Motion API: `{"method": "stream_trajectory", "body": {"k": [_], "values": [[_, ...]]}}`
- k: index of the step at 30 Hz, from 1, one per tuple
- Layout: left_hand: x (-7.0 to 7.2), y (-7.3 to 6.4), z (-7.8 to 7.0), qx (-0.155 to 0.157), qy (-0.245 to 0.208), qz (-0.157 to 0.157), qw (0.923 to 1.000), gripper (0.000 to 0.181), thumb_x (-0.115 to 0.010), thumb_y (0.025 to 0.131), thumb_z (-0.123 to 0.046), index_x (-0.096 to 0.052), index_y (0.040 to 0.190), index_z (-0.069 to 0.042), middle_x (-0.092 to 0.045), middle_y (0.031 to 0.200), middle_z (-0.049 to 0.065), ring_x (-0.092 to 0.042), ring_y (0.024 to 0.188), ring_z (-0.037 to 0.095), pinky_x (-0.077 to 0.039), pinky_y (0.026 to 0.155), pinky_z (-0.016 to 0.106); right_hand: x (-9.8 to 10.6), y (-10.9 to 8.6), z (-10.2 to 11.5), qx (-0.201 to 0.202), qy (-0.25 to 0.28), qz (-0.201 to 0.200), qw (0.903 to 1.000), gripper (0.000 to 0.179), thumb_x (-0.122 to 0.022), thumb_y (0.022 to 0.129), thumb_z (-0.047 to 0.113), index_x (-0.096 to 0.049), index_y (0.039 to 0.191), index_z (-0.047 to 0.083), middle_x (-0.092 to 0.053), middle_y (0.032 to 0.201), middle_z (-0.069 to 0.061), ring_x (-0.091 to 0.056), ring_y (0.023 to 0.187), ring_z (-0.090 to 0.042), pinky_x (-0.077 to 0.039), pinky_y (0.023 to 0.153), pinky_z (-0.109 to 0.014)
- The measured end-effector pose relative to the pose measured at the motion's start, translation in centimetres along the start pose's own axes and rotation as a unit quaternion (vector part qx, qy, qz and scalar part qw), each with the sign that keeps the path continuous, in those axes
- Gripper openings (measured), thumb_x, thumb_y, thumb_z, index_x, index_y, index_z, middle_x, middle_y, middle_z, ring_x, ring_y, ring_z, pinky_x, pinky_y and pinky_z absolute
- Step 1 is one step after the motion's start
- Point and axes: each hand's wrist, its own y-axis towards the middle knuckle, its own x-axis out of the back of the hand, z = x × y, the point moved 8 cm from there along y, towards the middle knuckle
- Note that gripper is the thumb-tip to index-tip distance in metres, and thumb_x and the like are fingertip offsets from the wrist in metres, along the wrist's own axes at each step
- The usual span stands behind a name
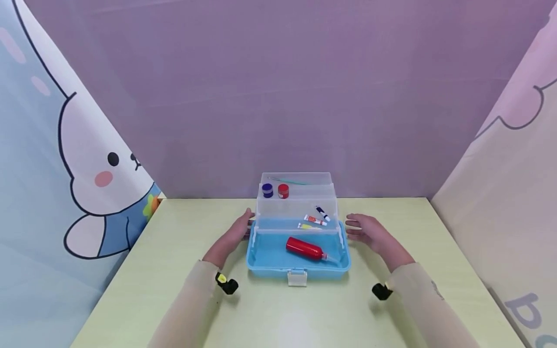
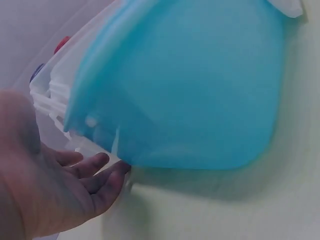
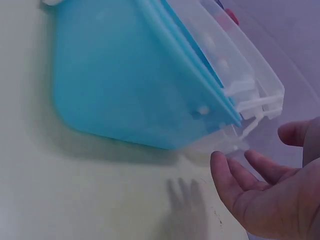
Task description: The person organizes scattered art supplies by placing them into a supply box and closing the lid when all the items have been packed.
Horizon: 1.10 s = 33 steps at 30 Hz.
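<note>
A blue plastic box (image 1: 266, 260) stands unfolded on the table, its clear trays (image 1: 283, 209) raised in tiers behind. In the blue base lies a red squeeze bottle (image 1: 304, 248) with a clear nozzle. My left hand (image 1: 237, 229) is at the box's left side, fingers loosely bent; in the left wrist view its fingertips (image 2: 120, 166) meet the lower back corner, though contact is unclear. On the other side, my right hand (image 1: 372, 233) holds nothing; the right wrist view shows its relaxed fingers (image 3: 225, 180) apart from the blue wall.
The upper trays carry a dark blue jar (image 1: 267, 190), a red jar (image 1: 283, 191) and a thin green-handled tool (image 1: 289, 181). Lower lie small tubes: dark blue (image 1: 323, 213), orange-red (image 1: 315, 220) and yellow (image 1: 308, 226). A white latch (image 1: 297, 278) hangs at the front. A purple cloth backdrop (image 1: 300, 96) rises behind.
</note>
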Motion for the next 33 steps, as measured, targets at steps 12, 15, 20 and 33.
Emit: {"method": "stream_trajectory", "body": {"k": [12, 15, 20, 33], "values": [[1.2, 2.5, -1.1, 0.056, -0.205, 0.043, 0.9762, 0.078, -0.015, 0.101, -0.06, -0.029, 0.149, -0.001, -0.034, 0.149, 0.021, -0.037, 0.133, 0.043, -0.034, 0.107, 0.05, 0.1, 3.2, 2.5, -0.039, 0.012, 0.033, 0.9986, 0.057, -0.037, 0.104, 0.015, -0.015, 0.152, -0.004, -0.016, 0.156, -0.026, -0.027, 0.138, -0.044, -0.033, 0.107, -0.048], [1.2, 3.1, -1.5, 0.064, -0.26, 0.056, 0.9618, 0.081, -0.014, 0.1, -0.061, -0.024, 0.151, 0.001, -0.029, 0.151, 0.021, -0.032, 0.136, 0.043, -0.03, 0.109, 0.049, -0.4, 3.9, 2.9, -0.045, 0.044, 0.032, 0.9975, 0.056, -0.035, 0.104, 0.018, -0.015, 0.152, -0.004, -0.017, 0.156, -0.025, -0.027, 0.138, -0.044, -0.032, 0.108, -0.048], [1.4, 3.8, -2.5, 0.056, -0.306, 0.069, 0.948, 0.088, -0.008, 0.097, -0.064, -0.014, 0.153, 0.004, -0.018, 0.155, 0.024, -0.021, 0.14, 0.045, -0.022, 0.113, 0.05, -1.3, 4.9, 3.3, -0.054, 0.076, 0.013, 0.9955, 0.052, -0.031, 0.105, 0.02, -0.02, 0.15, -0.004, -0.025, 0.153, -0.024, -0.033, 0.135, -0.043, -0.036, 0.105, -0.047], [0.8, 4.8, -3.3, 0.056, -0.297, 0.044, 0.9523, 0.095, -0.005, 0.094, -0.069, -0.018, 0.152, 0.005, -0.016, 0.156, 0.023, -0.018, 0.14, 0.048, -0.018, 0.113, 0.053, -0.9, 5.6, 3.3, -0.085, 0.138, -0.015, 0.9867, 0.054, -0.029, 0.101, 0.02, -0.026, 0.149, -0.004, -0.028, 0.152, -0.019, -0.034, 0.133, -0.039, -0.035, 0.107, -0.046]]}}
